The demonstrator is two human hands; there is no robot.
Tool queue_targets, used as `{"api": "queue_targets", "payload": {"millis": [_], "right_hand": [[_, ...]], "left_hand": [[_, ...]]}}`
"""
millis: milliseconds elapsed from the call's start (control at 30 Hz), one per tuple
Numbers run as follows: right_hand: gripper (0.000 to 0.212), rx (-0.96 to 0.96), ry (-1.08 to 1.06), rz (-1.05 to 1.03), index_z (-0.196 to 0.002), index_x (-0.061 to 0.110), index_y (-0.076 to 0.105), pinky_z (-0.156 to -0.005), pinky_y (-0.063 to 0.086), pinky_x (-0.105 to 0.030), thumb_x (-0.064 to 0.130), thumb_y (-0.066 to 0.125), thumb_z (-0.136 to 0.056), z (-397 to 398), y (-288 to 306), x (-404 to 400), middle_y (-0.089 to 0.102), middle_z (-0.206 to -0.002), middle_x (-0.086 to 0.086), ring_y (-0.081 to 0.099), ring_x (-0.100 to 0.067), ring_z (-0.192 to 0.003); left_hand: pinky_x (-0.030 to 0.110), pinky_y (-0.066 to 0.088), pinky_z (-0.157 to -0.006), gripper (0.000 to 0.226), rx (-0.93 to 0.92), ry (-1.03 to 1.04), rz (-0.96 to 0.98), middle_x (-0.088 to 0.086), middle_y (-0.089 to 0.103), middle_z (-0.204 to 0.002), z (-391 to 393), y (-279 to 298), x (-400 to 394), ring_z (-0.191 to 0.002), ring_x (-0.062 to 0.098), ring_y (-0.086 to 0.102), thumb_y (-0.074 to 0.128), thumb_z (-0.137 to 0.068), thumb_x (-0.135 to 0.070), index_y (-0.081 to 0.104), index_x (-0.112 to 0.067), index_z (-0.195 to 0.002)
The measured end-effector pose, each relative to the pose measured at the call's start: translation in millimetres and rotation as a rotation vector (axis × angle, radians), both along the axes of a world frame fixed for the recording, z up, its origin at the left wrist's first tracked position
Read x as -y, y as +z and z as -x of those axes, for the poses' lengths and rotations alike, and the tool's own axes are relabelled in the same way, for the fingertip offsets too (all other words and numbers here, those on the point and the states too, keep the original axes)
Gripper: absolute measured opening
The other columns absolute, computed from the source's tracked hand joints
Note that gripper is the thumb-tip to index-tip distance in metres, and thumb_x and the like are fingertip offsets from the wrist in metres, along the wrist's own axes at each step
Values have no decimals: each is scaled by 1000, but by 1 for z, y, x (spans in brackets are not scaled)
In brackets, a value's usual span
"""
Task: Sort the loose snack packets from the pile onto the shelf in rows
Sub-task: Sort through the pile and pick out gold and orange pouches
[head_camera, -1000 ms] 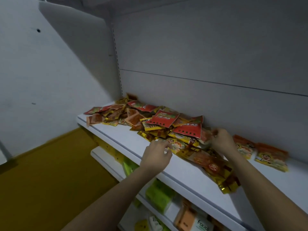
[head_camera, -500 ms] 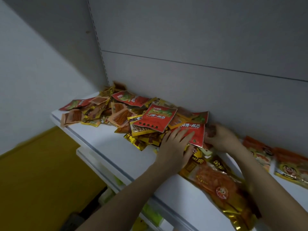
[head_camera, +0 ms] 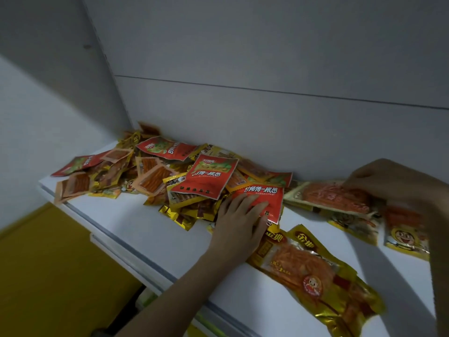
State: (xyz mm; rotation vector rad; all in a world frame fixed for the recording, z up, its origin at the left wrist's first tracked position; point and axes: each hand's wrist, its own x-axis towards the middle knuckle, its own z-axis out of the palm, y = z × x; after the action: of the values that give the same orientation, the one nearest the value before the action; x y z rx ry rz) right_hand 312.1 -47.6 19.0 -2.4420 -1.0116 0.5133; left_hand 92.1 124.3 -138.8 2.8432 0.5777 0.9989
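A pile of red, orange and gold snack packets [head_camera: 155, 176] lies on the white shelf [head_camera: 136, 229] against the back panel. My left hand [head_camera: 239, 221] rests flat, fingers spread, on a red packet [head_camera: 263, 193] at the pile's right edge. My right hand [head_camera: 384, 178] pinches the far end of an orange packet [head_camera: 332, 197] and holds it just above the shelf at the right. Two yellow-and-orange cartoon-face packets [head_camera: 403, 229] lie flat below that hand. Long gold packets [head_camera: 313, 276] lie near the front edge.
The grey back panel [head_camera: 267, 69] rises right behind the pile. A white side wall [head_camera: 36, 122] closes the left. The shelf's front edge [head_camera: 126, 251] runs diagonally, with a lower shelf and yellow floor [head_camera: 48, 276] below it.
My right hand has pulled an orange packet out of the pile and carried it to the right. My left hand stays pressed on the red packet. The camera has moved closer.
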Motion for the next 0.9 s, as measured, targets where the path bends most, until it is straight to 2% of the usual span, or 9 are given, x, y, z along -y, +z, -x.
{"api": "queue_targets", "payload": {"millis": [133, 333, 400, 467, 567, 667, 767, 833, 900], "right_hand": [[20, -98, -69, -164, -81, 12, 74, -39, 37, -16, 24, 64, -94, -2, 20, 16, 65, -49, 3, 53, -5, -33], [11, -151, -26, -511, -93, 11, 67, -51, 36, -28, 21, 64, -95, 33, 22, -14, 63, -51, 1, 50, -5, -38], [13, -168, 19, -535, -97, 10, 64, -48, 39, -25, 23, 63, -96, 50, 17, -28, 64, -54, 0, 51, -7, -41], [13, -177, 61, -571, -96, 10, 61, -41, 39, -20, 22, 62, -96, 66, 12, -38, 62, -52, 5, 48, -8, -41], [12, -222, 143, -624, -92, 5, 57, -37, 34, -20, 15, 63, -95, 93, 2, -53, 56, -53, 4, 44, -17, -44], [13, -268, 223, -626, -85, 5, 55, -37, 32, -14, 10, 62, -94, 116, -15, -68, 52, -58, -1, 42, -8, -38], [15, -273, 230, -599, -81, 12, 57, -42, 39, -21, 17, 66, -93, 137, -26, -93, 56, -60, -1, 49, -7, -43], [18, -181, 287, -538, -79, 17, 57, -52, 45, -30, 24, 67, -92, 153, -23, -115, 61, -63, 2, 54, -12, -52], [22, -132, 372, -475, -80, 16, 59, -56, 48, -33, 31, 66, -92, 170, -11, -138, 65, -64, 1, 58, -13, -54]], "left_hand": [[49, 38, -111, 42, -16, -8, -11, -1, 63, -134, -1, -2, 1, -130, 22, 54, 39, -101, -41, 65, -23, -128], [41, 37, -115, 33, 162, -179, 29, 5, 63, -130, 2, 11, 7, -130, 22, 51, 47, -101, -28, 68, -11, -119], [36, 47, -103, 33, 293, -243, 229, 5, 63, -125, 9, 21, 13, -121, 19, 56, 46, -102, -27, 67, -9, -119], [31, 53, -92, 39, 425, -265, 655, 1, 65, -122, 19, 45, 22, -112, 12, 62, 43, -103, -40, 62, -15, -126], [31, 59, -77, 40, 519, -335, 1278, 6, 69, -119, 30, 87, 21, -104, 19, 71, 43, -102, -51, 56, -24, -129], [32, 59, -67, 32, 520, -336, 1360, 7, 72, -105, 51, 104, 1, -94, 23, 73, 49, -101, -37, 59, -19, -125], [37, 60, -65, 50, 536, -325, 1460, 15, 72, -110, 77, 103, -21, -94, 31, 73, 52, -96, -55, 57, -17, -129], [46, 61, -76, 58, 498, -332, 1508, 17, 70, -119, 92, 106, -38, -102, 34, 72, 52, -93, -56, 55, -15, -134], [45, 60, -87, 42, 543, -281, 1461, 16, 70, -120, 104, 109, -62, -107, 33, 70, 60, -97, -32, 57, -10, -133]]}}
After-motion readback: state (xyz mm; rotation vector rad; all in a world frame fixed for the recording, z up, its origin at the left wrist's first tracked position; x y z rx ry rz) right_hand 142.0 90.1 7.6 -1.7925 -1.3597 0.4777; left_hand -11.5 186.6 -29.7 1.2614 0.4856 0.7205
